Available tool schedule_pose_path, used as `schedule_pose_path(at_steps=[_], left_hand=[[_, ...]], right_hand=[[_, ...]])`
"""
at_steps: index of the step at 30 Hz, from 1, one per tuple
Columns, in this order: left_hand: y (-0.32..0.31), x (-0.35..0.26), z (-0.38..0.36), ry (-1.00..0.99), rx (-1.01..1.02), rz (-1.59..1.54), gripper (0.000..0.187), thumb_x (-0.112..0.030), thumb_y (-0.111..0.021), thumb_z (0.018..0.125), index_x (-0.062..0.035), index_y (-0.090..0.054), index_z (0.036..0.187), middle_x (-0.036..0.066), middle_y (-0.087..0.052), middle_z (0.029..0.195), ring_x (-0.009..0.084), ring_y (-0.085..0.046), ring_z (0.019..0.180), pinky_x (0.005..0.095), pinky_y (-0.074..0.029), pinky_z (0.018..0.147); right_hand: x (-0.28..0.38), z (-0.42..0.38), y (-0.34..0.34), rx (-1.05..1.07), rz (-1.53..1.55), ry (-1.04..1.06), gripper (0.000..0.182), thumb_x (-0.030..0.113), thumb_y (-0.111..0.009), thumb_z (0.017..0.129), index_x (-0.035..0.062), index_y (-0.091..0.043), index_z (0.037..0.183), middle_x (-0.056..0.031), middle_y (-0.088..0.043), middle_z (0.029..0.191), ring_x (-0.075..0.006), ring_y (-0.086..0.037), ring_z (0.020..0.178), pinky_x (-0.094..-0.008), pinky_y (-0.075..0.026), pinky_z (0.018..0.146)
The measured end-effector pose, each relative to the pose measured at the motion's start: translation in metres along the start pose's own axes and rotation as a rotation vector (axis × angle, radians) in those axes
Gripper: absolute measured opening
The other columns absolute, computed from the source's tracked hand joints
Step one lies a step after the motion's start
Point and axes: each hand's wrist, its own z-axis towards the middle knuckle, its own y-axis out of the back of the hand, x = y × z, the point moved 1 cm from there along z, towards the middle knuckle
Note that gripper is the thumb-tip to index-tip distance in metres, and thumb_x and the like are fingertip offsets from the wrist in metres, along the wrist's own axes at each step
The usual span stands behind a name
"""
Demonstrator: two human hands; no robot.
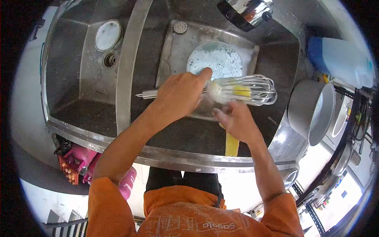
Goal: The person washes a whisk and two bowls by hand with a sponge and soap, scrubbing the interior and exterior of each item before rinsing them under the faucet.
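Note:
A metal whisk (260,90) lies level across the right sink basin, its wire loops pointing right. My left hand (183,93) is closed round its handle, with the handle's end sticking out to the left. White foam and a yellow piece show among the wires. My right hand (237,120) is just below the wires, fingers bent, thumb toward the foam; whether it grips anything is hard to make out. A yellow strip (232,145) hangs below that hand. Behind the whisk is a round container of soapy water (215,59).
The left basin (98,85) holds a white round item (107,35) near its drain. A shiny metal vessel (246,12) is at the top. On the right stand a large pot (310,110) and a blue-white container (339,59). Pink items (79,158) hang below left.

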Motion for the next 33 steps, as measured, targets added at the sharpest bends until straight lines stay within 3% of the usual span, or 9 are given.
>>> schedule_pose_path(at_steps=[1, 7, 10, 15, 19, 22, 23, 26, 33], left_hand=[[0.002, -0.004, 0.000, -0.008, -0.004, 0.006, 0.047, -0.013, -0.067, 0.074, -0.0071, -0.044, 0.115, 0.020, -0.063, 0.073, 0.0386, -0.064, 0.076, 0.0496, -0.049, 0.066], [0.004, -0.010, 0.007, 0.062, 0.046, 0.073, 0.047, -0.011, -0.068, 0.073, -0.0071, -0.044, 0.113, 0.021, -0.063, 0.075, 0.0398, -0.064, 0.076, 0.0500, -0.050, 0.066], [0.000, -0.004, -0.002, 0.095, 0.048, -0.037, 0.046, -0.012, -0.068, 0.074, -0.0070, -0.044, 0.112, 0.024, -0.062, 0.079, 0.0409, -0.063, 0.079, 0.0501, -0.050, 0.067], [-0.007, 0.004, -0.010, 0.155, 0.093, -0.141, 0.042, -0.012, -0.067, 0.075, -0.0048, -0.045, 0.110, 0.025, -0.062, 0.085, 0.0428, -0.061, 0.083, 0.0506, -0.048, 0.070], [-0.020, 0.011, -0.010, 0.081, 0.045, -0.281, 0.042, -0.008, -0.067, 0.074, -0.0012, -0.044, 0.108, 0.023, -0.062, 0.084, 0.0419, -0.062, 0.084, 0.0484, -0.050, 0.071], [-0.017, 0.007, -0.008, 0.151, 0.139, -0.354, 0.043, -0.008, -0.068, 0.074, -0.0009, -0.043, 0.109, 0.023, -0.062, 0.080, 0.0426, -0.061, 0.084, 0.0483, -0.050, 0.072], [-0.017, 0.005, -0.007, 0.145, 0.103, -0.323, 0.042, -0.008, -0.067, 0.075, -0.0014, -0.043, 0.109, 0.023, -0.062, 0.079, 0.0431, -0.061, 0.082, 0.0493, -0.049, 0.071], [-0.017, 0.000, -0.007, 0.149, 0.031, -0.241, 0.039, -0.008, -0.065, 0.076, -0.0027, -0.043, 0.108, 0.024, -0.061, 0.078, 0.0442, -0.060, 0.080, 0.0518, -0.046, 0.069], [-0.001, -0.006, 0.003, 0.170, -0.033, -0.222, 0.041, -0.007, -0.064, 0.076, -0.0037, -0.041, 0.110, 0.025, -0.061, 0.079, 0.0444, -0.060, 0.081, 0.0532, -0.047, 0.069]], right_hand=[[0.005, -0.001, 0.004, 0.107, 0.157, -0.194, 0.021, 0.019, -0.064, 0.078, -0.0015, -0.060, 0.073, -0.0063, -0.058, 0.060, -0.0126, -0.055, 0.057, -0.0323, -0.045, 0.055], [0.003, -0.007, -0.010, -0.056, 0.834, -0.349, 0.025, 0.026, -0.067, 0.076, 0.0024, -0.061, 0.084, -0.0014, -0.056, 0.069, -0.0107, -0.052, 0.060, -0.0256, -0.041, 0.054], [-0.008, -0.009, 0.001, -0.009, 0.674, -0.324, 0.030, 0.022, -0.067, 0.076, 0.0008, -0.057, 0.095, 0.0003, -0.054, 0.068, -0.0081, -0.049, 0.054, -0.0223, -0.037, 0.048], [-0.025, -0.015, 0.011, -0.075, 0.849, -0.281, 0.017, 0.016, -0.061, 0.086, 0.0029, -0.061, 0.098, -0.0002, -0.057, 0.078, -0.0072, -0.052, 0.067, -0.0213, -0.041, 0.058], [-0.021, -0.012, 0.010, -0.449, 0.268, 0.006, 0.008, 0.005, -0.057, 0.089, 0.0006, -0.062, 0.094, 0.0006, -0.059, 0.081, -0.0049, -0.051, 0.070, -0.0222, -0.043, 0.061], [-0.024, -0.008, 0.006, -0.388, 0.455, 0.071, 0.010, 0.007, -0.061, 0.087, 0.0008, -0.063, 0.094, -0.0005, -0.060, 0.082, -0.0056, -0.051, 0.067, -0.0225, -0.044, 0.060], [-0.015, -0.011, 0.003, -0.214, 0.414, -0.106, 0.021, 0.008, -0.062, 0.085, -0.0006, -0.060, 0.104, 0.0040, -0.052, 0.069, -0.0015, -0.044, 0.056, -0.0188, -0.035, 0.051], [-0.011, -0.008, -0.007, -0.059, 0.359, -0.099, 0.039, 0.008, -0.064, 0.082, -0.0025, -0.054, 0.118, 0.0048, -0.051, 0.064, -0.0017, -0.043, 0.052, -0.0194, -0.035, 0.049], [-0.002, 0.007, -0.014, -0.146, 0.164, 0.075, 0.045, 0.004, -0.062, 0.079, -0.0068, -0.049, 0.121, -0.0085, -0.063, 0.080, -0.0129, -0.058, 0.063, -0.0293, -0.047, 0.062]])
